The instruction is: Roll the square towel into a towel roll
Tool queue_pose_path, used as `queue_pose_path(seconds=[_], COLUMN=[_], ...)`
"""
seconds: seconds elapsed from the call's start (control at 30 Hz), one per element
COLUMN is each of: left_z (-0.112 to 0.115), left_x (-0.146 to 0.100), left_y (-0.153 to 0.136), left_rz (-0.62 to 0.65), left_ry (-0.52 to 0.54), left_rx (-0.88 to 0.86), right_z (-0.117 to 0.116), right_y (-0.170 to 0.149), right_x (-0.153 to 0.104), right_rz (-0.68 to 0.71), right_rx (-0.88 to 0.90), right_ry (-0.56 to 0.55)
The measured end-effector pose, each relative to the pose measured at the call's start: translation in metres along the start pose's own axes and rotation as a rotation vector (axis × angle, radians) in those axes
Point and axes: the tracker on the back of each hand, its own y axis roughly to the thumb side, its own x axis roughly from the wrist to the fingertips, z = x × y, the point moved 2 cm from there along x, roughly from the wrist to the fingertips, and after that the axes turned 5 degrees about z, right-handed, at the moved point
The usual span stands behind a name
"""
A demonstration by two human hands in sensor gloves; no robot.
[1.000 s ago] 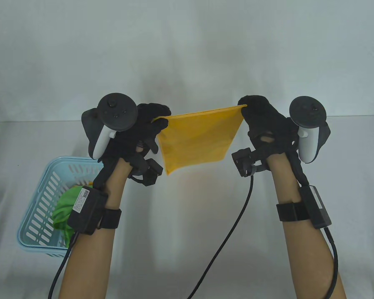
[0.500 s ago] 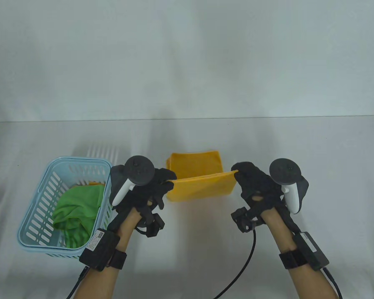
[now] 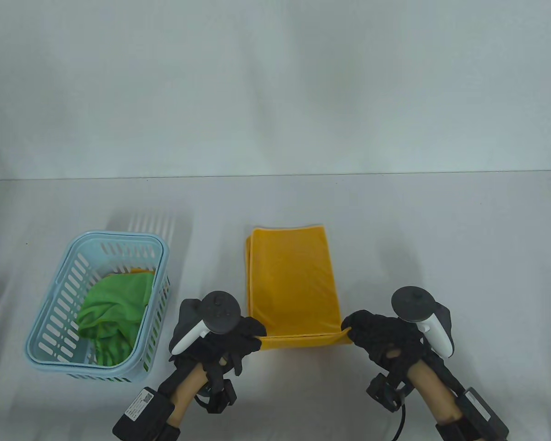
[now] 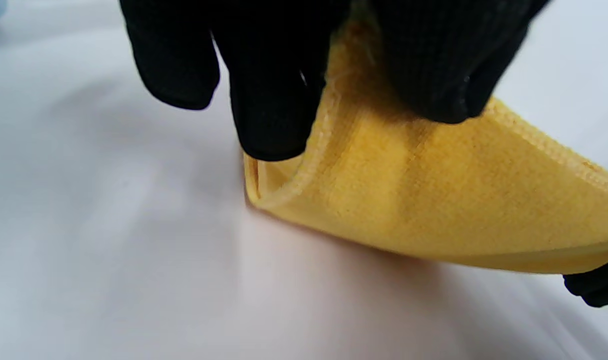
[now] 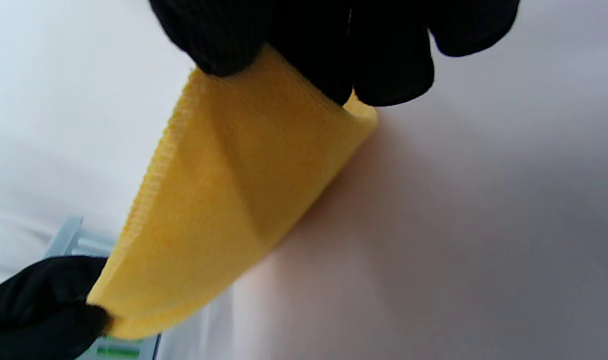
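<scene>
The yellow square towel (image 3: pixel 291 280) lies spread on the white table (image 3: pixel 441 257), reaching away from the two hands; its far end is doubled at the left corner. The near edge is lifted a little off the table and stretched between the hands. The left hand (image 3: pixel 236 342) pinches the near left corner between thumb and fingers (image 4: pixel 273 100), and the right hand (image 3: pixel 379 337) pinches the near right corner in the same way. Both hands are low and close to the table, wrists bent, a tracker (image 3: pixel 220 312) on the back of each.

To the left of the left hand stands a light blue basket (image 3: pixel 50 321) with a green cloth (image 3: pixel 112 312) inside. A white label sits on the box (image 3: pixel 140 413) strapped to the left forearm, but its writing is too small to read.
</scene>
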Motion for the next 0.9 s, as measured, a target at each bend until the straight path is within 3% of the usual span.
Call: queue_pose_path(seconds=[0.53, 0.67, 0.9], left_z=[0.044, 0.05, 0.042], left_x=[0.012, 0.016, 0.023], left_y=[0.001, -0.002, -0.012], left_rz=[-0.022, -0.043, -0.109], left_ry=[-0.225, -0.259, -0.187], left_rx=[0.182, 0.212, 0.188], right_z=[-0.036, -0.039, -0.033], right_y=[-0.026, -0.031, -0.039], right_x=[0.012, 0.016, 0.021], right_rz=[-0.166, -0.194, -0.23], right_rx=[-0.189, -0.186, -0.165], right_ry=[0.212, 0.219, 0.141])
